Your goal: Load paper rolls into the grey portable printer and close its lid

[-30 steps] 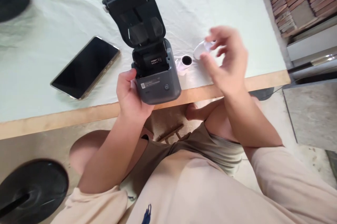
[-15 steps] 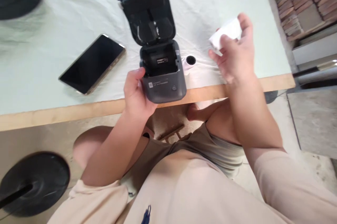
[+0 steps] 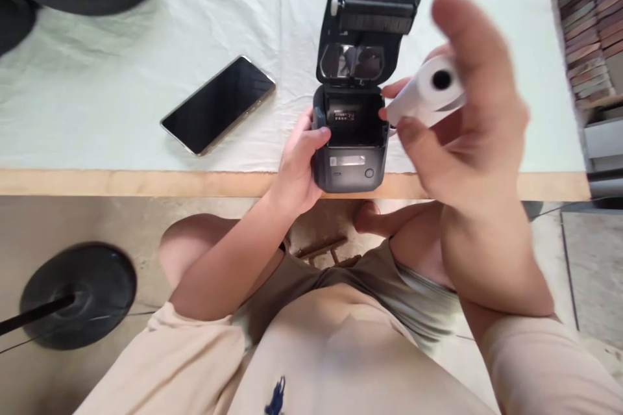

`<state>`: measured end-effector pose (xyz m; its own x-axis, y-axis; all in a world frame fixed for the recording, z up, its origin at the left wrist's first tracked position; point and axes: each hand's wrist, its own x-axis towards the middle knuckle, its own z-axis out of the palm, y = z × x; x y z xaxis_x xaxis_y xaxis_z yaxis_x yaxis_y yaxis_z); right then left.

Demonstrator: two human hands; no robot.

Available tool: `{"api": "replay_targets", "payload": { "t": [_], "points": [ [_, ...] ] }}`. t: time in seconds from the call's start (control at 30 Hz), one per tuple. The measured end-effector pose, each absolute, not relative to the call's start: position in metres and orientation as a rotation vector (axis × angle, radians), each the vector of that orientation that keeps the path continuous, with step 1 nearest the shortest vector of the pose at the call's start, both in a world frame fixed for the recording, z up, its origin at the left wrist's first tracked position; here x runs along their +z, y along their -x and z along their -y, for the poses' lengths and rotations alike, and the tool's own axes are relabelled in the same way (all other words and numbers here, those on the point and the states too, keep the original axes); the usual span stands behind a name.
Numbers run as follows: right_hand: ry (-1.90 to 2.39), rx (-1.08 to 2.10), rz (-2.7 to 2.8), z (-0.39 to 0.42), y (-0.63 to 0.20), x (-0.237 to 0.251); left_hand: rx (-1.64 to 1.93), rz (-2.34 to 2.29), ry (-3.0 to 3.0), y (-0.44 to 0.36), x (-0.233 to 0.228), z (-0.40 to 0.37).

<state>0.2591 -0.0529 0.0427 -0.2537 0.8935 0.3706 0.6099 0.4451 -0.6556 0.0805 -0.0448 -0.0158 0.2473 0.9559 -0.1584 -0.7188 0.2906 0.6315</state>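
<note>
Right hand (image 3: 481, 162) has brought its pinched white roll (image 3: 426, 100) beside the open device (image 3: 351, 175), mid-frame (left hand (image 3: 296, 168) clasping that) — both now close together.

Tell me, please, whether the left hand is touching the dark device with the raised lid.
Touching. The head view shows the left hand gripping the dark device, its thumb lying over the body's left edge.

Passage: between black rectangular phone (image 3: 218, 105) and dark-grey boxy plastic device (image 3: 350, 150), narrowed by left hand (image 3: 298, 167). Obstacles: raised black plastic lid (image 3: 363, 38) at its far side; white cylindrical paper roll (image 3: 422, 95) in right hand (image 3: 487, 119), to its right.
</note>
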Motion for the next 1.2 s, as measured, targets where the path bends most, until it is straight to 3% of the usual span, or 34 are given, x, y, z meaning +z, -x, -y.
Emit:
{"api": "replay_targets", "payload": {
  "t": [0.13,0.43,0.63,1.2],
  "points": [
    [1.171,0.212,1.996,0.049,-0.246,0.043,1.203,-0.622,-0.524,-0.081,-0.016,0.046],
    [1.368,-0.038,2.255,0.04,-0.255,0.026,1.2,-0.595,-0.619,-0.079,-0.028,0.044],
    [1.186,-0.231,2.183,0.046,-0.251,0.027,1.171,-0.52,-0.562,-0.077,-0.032,0.038],
    [0.818,-0.038,2.23,0.053,-0.253,0.025,1.134,-0.59,-0.61,-0.073,-0.035,0.037]
  ]
}}
